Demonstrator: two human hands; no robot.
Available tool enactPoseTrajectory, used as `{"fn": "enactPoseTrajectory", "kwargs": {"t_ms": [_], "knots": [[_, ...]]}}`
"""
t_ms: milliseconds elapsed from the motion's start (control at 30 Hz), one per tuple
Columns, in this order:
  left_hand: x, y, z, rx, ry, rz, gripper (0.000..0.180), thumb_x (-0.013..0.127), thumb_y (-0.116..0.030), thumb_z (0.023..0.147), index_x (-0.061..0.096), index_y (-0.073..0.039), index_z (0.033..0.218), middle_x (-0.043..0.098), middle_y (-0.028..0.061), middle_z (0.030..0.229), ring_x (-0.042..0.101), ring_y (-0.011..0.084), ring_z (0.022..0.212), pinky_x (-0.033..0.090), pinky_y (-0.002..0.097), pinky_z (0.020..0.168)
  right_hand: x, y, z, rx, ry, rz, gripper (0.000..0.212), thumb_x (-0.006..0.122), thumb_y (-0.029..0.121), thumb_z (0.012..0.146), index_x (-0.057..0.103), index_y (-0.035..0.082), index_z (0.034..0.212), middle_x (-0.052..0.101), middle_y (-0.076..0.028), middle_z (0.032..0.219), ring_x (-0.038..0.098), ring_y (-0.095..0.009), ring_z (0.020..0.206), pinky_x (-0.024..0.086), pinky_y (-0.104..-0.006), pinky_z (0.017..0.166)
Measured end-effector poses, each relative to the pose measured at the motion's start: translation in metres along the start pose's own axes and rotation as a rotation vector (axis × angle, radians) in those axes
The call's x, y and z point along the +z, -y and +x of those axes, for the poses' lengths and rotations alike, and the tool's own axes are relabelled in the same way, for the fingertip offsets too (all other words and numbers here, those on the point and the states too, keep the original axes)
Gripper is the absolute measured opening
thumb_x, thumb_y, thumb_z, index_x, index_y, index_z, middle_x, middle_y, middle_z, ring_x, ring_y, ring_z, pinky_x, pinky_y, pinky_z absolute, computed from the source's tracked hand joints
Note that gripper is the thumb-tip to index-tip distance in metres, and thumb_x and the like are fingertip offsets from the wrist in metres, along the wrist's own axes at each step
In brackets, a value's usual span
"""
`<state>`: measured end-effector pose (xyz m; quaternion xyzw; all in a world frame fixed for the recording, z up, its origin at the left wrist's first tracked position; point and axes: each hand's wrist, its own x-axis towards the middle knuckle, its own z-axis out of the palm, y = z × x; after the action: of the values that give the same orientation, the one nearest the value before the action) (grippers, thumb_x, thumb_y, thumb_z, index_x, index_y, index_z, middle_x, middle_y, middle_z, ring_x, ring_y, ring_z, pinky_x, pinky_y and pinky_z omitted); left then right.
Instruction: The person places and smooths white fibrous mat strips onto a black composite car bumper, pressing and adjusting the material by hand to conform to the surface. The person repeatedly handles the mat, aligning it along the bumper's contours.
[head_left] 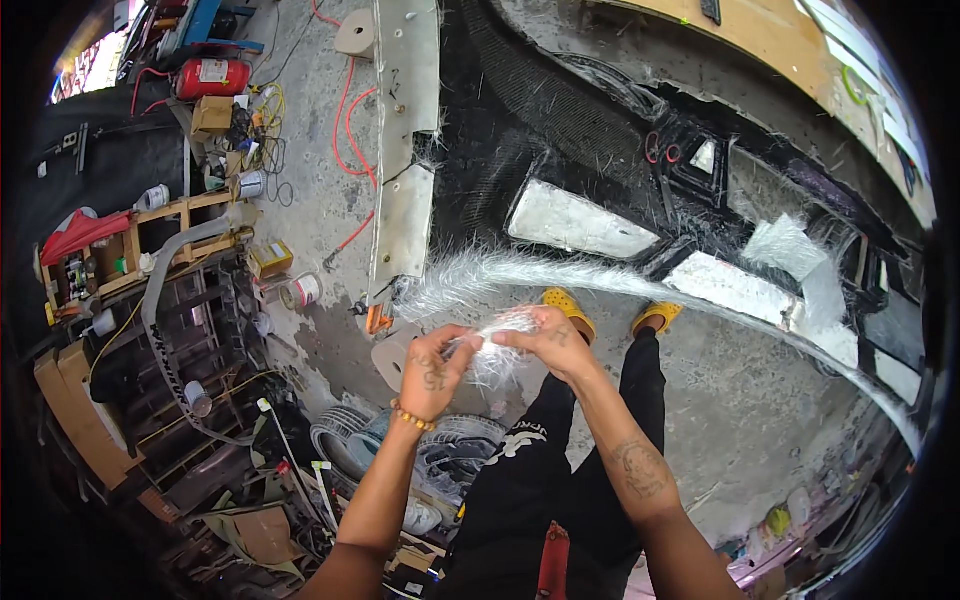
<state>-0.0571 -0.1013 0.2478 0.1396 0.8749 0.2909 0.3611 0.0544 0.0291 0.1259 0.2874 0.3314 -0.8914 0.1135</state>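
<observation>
Between my two hands is a tuft of white glass-fibre strands (496,352), loose ends sticking out below and above. My left hand (436,372), with a beaded bracelet at the wrist, pinches its left side. From the right, my right hand (548,342) grips the same tuft, thumb pressed against it. Just beyond my hands runs the curved edge of a large black mould (500,150), fringed with white fibre (480,275). Pale rectangular panels (580,222) are set into it, and a piece of fibre mat (800,255) lies on its right part.
Red-handled scissors (662,150) lie on the mould. A red hose (350,150) crosses the concrete floor at left. An orange clamp (378,318) sits at the mould's corner. Tyres (345,435) lie by my left forearm, and a cluttered wooden shelf (150,235) stands farther left.
</observation>
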Motion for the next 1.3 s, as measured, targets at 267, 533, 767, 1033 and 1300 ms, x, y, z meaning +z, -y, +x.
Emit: {"fn": "enactPoseTrajectory", "kwargs": {"t_ms": [267, 533, 767, 1033, 1300], "knots": [[-0.025, 0.008, 0.001, -0.078, -0.062, 0.058, 0.023, 0.076, -0.018, 0.086, 0.071, 0.004, 0.091, 0.065, 0.0050, 0.064, 0.058, 0.0085, 0.056, 0.043, 0.0264, 0.051, 0.030, 0.016, 0.013, 0.118, 0.015, 0.290, 0.023, 0.083, 0.018, 0.081, 0.070, 0.005, 0.095, 0.066, 0.003, 0.081, 0.053, -0.004, 0.064, 0.040, -0.0196, 0.056], [-0.035, 0.010, 0.003, -0.047, -0.021, 0.138, 0.022, 0.075, -0.015, 0.086, 0.069, 0.005, 0.094, 0.064, 0.0070, 0.062, 0.059, 0.0090, 0.054, 0.044, 0.0263, 0.051, 0.025, 0.011, 0.020, 0.107, 0.033, -0.013, 0.024, 0.084, 0.022, 0.081, 0.072, 0.005, 0.093, 0.067, 0.003, 0.079, 0.053, -0.003, 0.064, 0.040, -0.0208, 0.056], [-0.051, -0.020, -0.003, -0.087, -0.348, -0.020, 0.021, 0.073, -0.007, 0.087, 0.068, 0.003, 0.105, 0.071, 0.0090, 0.079, 0.065, 0.0112, 0.069, 0.053, 0.0259, 0.065, 0.025, 0.023, 0.074, 0.195, 0.114, 0.025, 0.030, 0.084, 0.026, 0.081, 0.072, 0.003, 0.096, 0.068, 0.002, 0.079, 0.055, -0.006, 0.066, 0.043, -0.0224, 0.059], [-0.070, -0.037, -0.008, 0.244, -0.413, 0.454, 0.018, 0.066, 0.001, 0.086, 0.066, 0.002, 0.105, 0.069, 0.0143, 0.097, 0.068, 0.0244, 0.083, 0.054, 0.0330, 0.074, 0.037, 0.032, 0.123, 0.150, 0.206, -0.272, 0.038, 0.085, 0.031, 0.077, 0.072, -0.001, 0.093, 0.070, -0.007, 0.083, 0.060, -0.013, 0.074, 0.049, -0.0287, 0.071], [-0.015, -0.024, 0.019, 0.383, 0.205, 1.044, 0.048, 0.061, -0.017, 0.090, 0.052, 0.013, 0.127, 0.055, 0.0265, 0.129, 0.052, 0.0379, 0.123, 0.040, 0.0448, 0.106, 0.055, 0.020, 0.115, 0.070, 0.116, -0.221, 0.025, 0.078, 0.020, 0.084, 0.073, -0.001, 0.097, 0.073, -0.006, 0.090, 0.061, -0.010, 0.080, 0.049, -0.0277, 0.073]]}}
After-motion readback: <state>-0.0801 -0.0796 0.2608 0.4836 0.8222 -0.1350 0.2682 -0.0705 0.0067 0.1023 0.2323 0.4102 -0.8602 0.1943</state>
